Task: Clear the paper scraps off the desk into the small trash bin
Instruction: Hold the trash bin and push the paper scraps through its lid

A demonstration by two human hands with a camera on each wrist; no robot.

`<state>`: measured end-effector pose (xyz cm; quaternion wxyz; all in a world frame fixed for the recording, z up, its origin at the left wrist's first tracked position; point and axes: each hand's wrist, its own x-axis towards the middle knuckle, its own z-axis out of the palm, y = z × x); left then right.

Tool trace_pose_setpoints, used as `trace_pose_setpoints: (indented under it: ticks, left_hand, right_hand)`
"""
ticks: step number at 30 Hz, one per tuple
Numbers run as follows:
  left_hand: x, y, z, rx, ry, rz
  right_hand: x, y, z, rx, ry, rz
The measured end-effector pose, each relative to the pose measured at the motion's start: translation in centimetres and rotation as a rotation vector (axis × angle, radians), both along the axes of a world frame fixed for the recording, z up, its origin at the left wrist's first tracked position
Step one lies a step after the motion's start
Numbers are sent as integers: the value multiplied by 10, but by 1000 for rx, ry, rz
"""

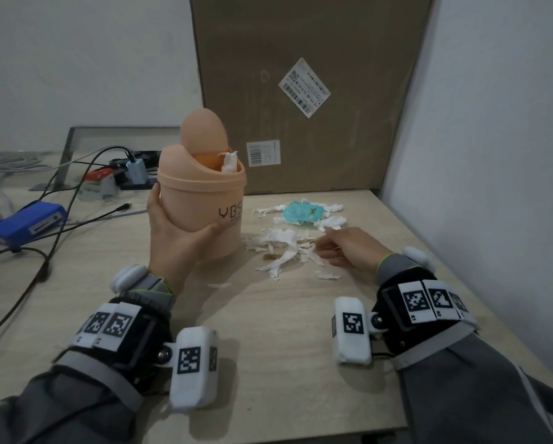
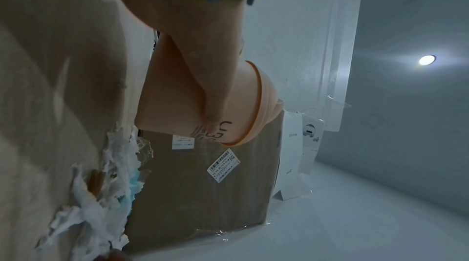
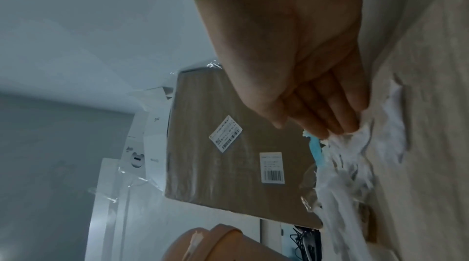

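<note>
The torn white paper scraps (image 1: 288, 243) lie in a loose heap on the pale wood-grain worktop (image 1: 268, 331), directly to the right of the small peach plastic trash bin (image 1: 201, 200) and well in front of the tall brown cardboard box (image 1: 301, 91) that stands against the wall. A crumpled teal plastic wrapper (image 1: 301, 213) sits among the farther scraps. 1 twisted scrap (image 1: 228, 161) already pokes up out of the bin's mouth beside its tilted-up swing lid.

The right hand (image 1: 349, 248) is the nearer one to the heap: it rests low at the heap's right edge, and the scraps lie just leftward of its fingers (image 3: 327, 116), toward the bin. In the right wrist view those fingers are loosely bent and close together, their tips touching the nearest white shreds without yet enclosing any. The long strips in the near part of the heap run roughly from near-left to far-right, so a sweep or pinch coming from the right would meet them partly end-on.

The left hand (image 1: 175, 232) wraps the bin's body, thumb across the front by the printed letters and fingers round the far-left side, holding it upright on the worktop. The bin's opening faces right, toward the heap, so the likely carry is short, leftward and up.
</note>
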<state>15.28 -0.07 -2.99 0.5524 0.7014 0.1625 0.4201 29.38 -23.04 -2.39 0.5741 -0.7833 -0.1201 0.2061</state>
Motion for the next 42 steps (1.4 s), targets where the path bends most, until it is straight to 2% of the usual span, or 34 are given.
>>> trace_pose_setpoints:
  ticks: [1, 3, 5, 6, 8, 11, 17, 20, 22, 24, 26, 28, 32, 38, 42]
  left_hand:
    - [0, 1, 0, -4, 0, 3]
    - [0, 2, -1, -13, 0, 11]
    - [1, 4, -1, -18, 0, 21]
    - [0, 4, -1, -18, -1, 26]
    - [0, 4, -1, -18, -5, 32]
    - [1, 5, -2, -18, -13, 36]
    - [2, 9, -3, -25, -15, 48]
    - [2, 9, -4, -40, -18, 52]
    - [2, 11, -5, -35, -14, 57]
    - [3, 12, -6, -28, -2, 60]
    - [4, 12, -6, -25, -1, 61]
    - [4, 11, -6, -24, -3, 57]
    - [4, 10, -5, -17, 0, 43]
    - [4, 9, -6, -12, 16, 40]
    - [4, 9, -6, -1, 26, 47]
  right_hand:
    - [-1, 0, 1, 12, -25, 3]
    - [1, -6, 5, 27, -86, -121]
    - [5, -16, 11, -50, -165, -237]
    - [5, -20, 13, -122, -176, -236]
    - [1, -22, 13, -254, -104, -119]
    - [-6, -15, 8, -309, 33, 93]
    - [-4, 2, -4, 36, 21, 179]
    - [-6, -1, -2, 42, -107, 130]
    - [-3, -3, -3, -9, -298, 32]
    - [6, -4, -7, -112, -526, -60]
    - [15, -4, -14, -289, -660, -12]
    - [22, 0, -20, -434, -659, 106]
    - [28, 10, -26, -548, -660, 277]
    - [21, 17, -20, -532, -653, 411]
    - [18, 17, -19, -424, -705, 333]
